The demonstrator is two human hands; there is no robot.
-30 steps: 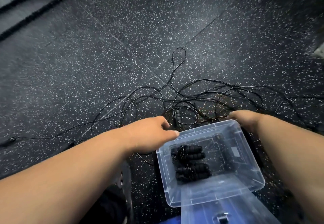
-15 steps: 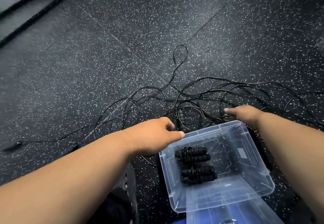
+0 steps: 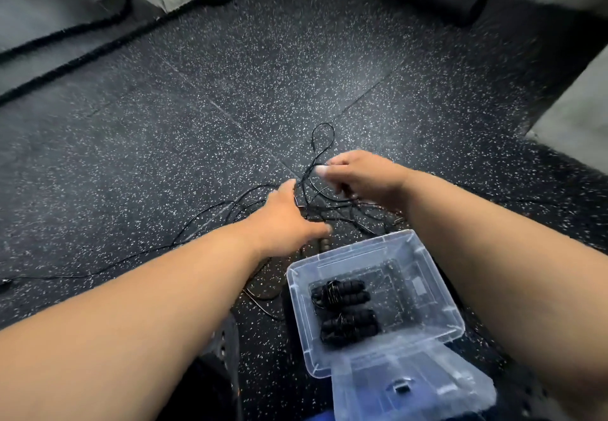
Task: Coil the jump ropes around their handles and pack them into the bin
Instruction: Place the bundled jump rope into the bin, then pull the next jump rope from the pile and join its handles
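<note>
2 coiled ropes (image 3: 343,310) in bin (image 3: 437,292); loose ropes (image 3: 316,170) behind it.

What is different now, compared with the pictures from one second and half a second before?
The right hand has left the far corner of the bin, moved forward and lifted a strand of the tangled ropes off the floor, pinching it. The left hand has reached forward from the bin's rim into the tangle; its grip is unclear. The two coiled ropes lie in the bin as before.
</note>
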